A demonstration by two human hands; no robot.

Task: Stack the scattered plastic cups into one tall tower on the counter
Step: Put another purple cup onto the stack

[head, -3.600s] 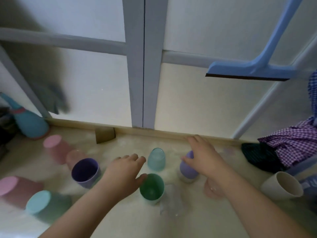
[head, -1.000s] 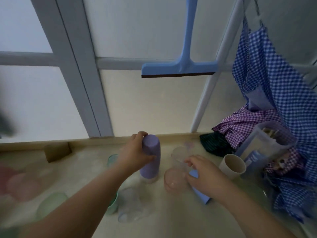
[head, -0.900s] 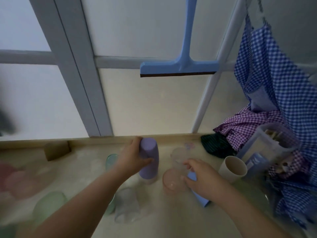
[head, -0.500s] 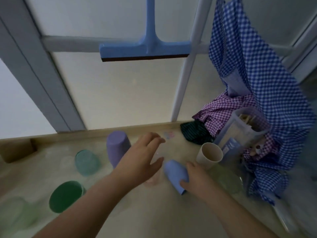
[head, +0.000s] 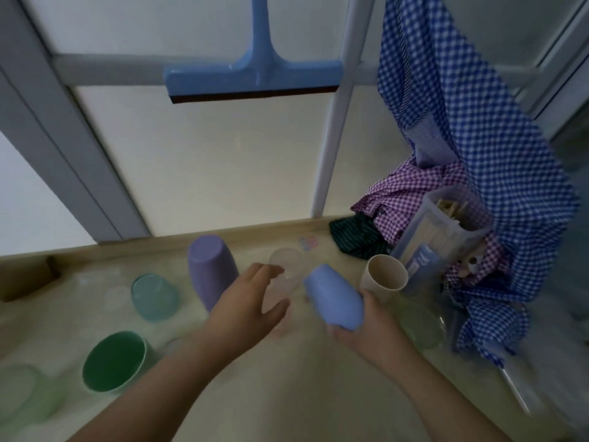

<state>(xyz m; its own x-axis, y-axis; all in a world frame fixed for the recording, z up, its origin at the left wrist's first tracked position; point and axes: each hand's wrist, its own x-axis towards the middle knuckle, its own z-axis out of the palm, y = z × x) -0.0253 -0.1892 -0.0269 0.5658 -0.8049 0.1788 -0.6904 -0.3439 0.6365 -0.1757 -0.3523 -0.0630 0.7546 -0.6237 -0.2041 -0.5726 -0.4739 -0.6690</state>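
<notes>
My right hand [head: 371,330] grips a blue cup [head: 333,296], lifted and tilted with its base pointing up and left. My left hand [head: 248,304] hovers open, fingers apart, just left of it and in front of a clear pinkish cup [head: 287,269]. A purple cup stack [head: 210,269] stands upside down behind my left hand. A teal translucent cup [head: 154,296] sits to its left. A dark green cup [head: 113,362] rests open side up at the lower left. A cream cup [head: 384,272] stands open side up on the right.
A blue squeegee [head: 251,74] hangs on the window frame above. Blue checked cloth [head: 462,138], purple checked cloth [head: 404,189] and a clear container of sticks [head: 443,224] crowd the right side. Pale green cups [head: 417,320] lie near the container. A wooden ledge [head: 127,247] runs along the back.
My left hand let go of the purple stack and came toward the right. My right hand raised the blue cup off the counter. The view swung right.
</notes>
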